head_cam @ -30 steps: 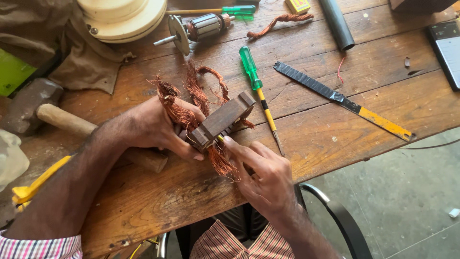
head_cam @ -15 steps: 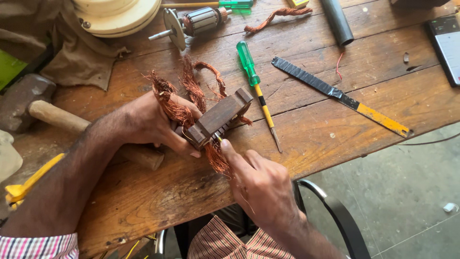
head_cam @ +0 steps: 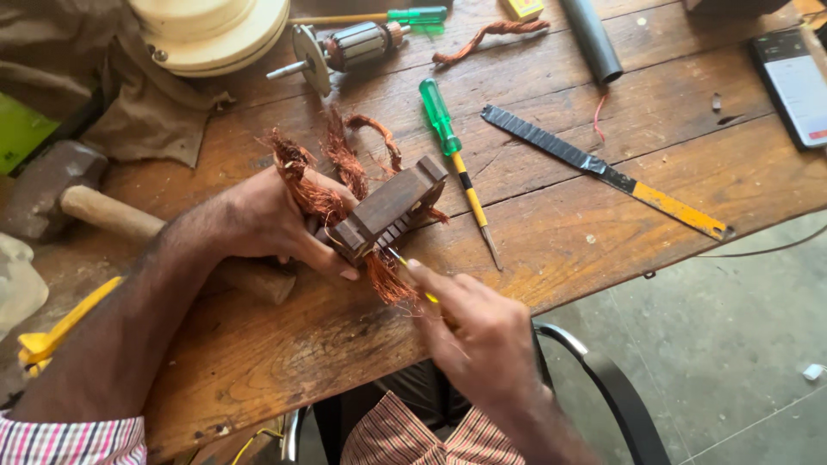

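At frame centre, the left hand (head_cam: 276, 220) grips the brown stator core (head_cam: 388, 211); the right hand (head_cam: 469, 323) pinches a thin yellow-handled tool (head_cam: 413, 280) into its frayed copper windings (head_cam: 323, 185). A slip could jab the holding fingers. The core looks rusty, with tangled wire spilling out.

Both hands (head_cam: 276, 220) (head_cam: 474, 331) curled closed, fingertips nearly meeting.

Worn wooden workbench (head_cam: 603, 224) in daylight; grey concrete floor (head_cam: 741, 344) below; black chair arm (head_cam: 603, 370) beside it.
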`<state>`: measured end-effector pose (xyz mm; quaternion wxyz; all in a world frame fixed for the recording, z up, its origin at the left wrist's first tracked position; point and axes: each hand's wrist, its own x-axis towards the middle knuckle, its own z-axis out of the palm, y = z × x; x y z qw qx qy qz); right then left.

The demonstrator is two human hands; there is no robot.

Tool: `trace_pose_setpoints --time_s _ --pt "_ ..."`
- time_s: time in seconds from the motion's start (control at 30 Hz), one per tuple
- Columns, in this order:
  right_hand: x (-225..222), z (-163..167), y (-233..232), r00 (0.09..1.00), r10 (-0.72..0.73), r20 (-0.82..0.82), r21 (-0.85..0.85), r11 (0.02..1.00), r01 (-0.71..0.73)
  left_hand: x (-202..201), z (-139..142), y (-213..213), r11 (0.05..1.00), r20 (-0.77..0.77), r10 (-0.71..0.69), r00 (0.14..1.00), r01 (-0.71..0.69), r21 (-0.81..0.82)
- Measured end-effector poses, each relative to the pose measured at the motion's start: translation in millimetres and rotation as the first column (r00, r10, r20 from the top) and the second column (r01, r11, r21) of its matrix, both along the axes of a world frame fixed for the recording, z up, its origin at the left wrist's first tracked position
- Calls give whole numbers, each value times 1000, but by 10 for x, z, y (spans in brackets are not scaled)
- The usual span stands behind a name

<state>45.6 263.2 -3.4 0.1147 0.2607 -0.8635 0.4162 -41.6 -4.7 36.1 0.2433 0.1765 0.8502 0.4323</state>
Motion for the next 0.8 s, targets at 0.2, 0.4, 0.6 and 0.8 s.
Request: trace_pose_setpoints --time_s 0.2,0.4,0.6,0.8 --pt "-233 99 -70 973 -41 228 -128 989 72 -5 34 10 999 -37 -13 999 11 -44" --pt "-284 73 -138 998 5 64 -21 1000 -3 0 79 37 991 -12 33 999 -34 -130" --pt "-277 41 -143 999 2 35 35 999 -3 -12 75 25 999 -33 -24 999 23 -47" --pt "-260 89 -143 1000 28 -2 210 977 -27 -20 70 25 997 -57 -33 998 29 -71"
